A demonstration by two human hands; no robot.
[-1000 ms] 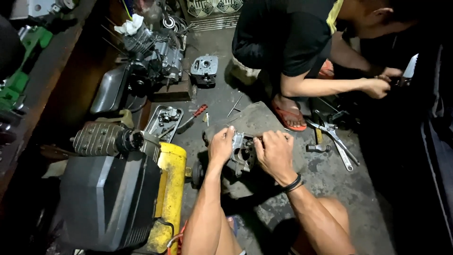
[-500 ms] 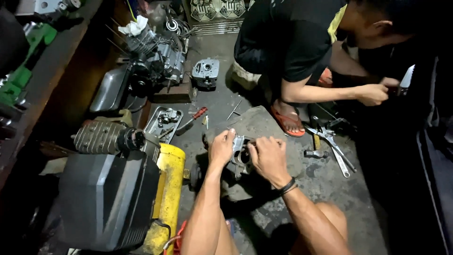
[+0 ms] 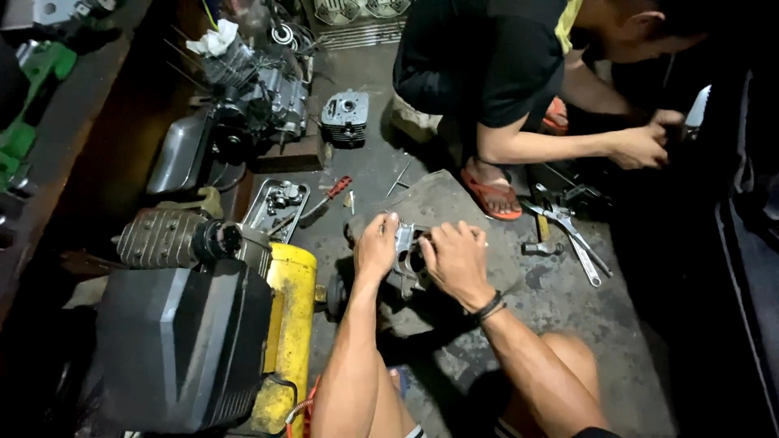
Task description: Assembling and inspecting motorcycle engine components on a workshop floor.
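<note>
Both my hands work on a small grey metal engine part (image 3: 407, 258) that rests on a flat grey slab (image 3: 442, 203) on the concrete floor. My left hand (image 3: 376, 243) grips its left side, fingers curled over the top. My right hand (image 3: 454, 258), with a black band at the wrist, covers its right side and holds it. My bare knees show at the bottom edge.
A yellow-tanked compressor (image 3: 288, 324) with a black cover (image 3: 182, 341) sits left. A metal tray of parts (image 3: 277, 204), a red-handled screwdriver (image 3: 333, 193), a finned cylinder (image 3: 345, 118) and an engine (image 3: 256, 93) lie beyond. Another person (image 3: 487, 73) crouches opposite; wrenches (image 3: 568, 231) lie right.
My hands stay on the engine part with small finger shifts. The other person's hands have moved a little at the far right. The view has drifted slightly.
</note>
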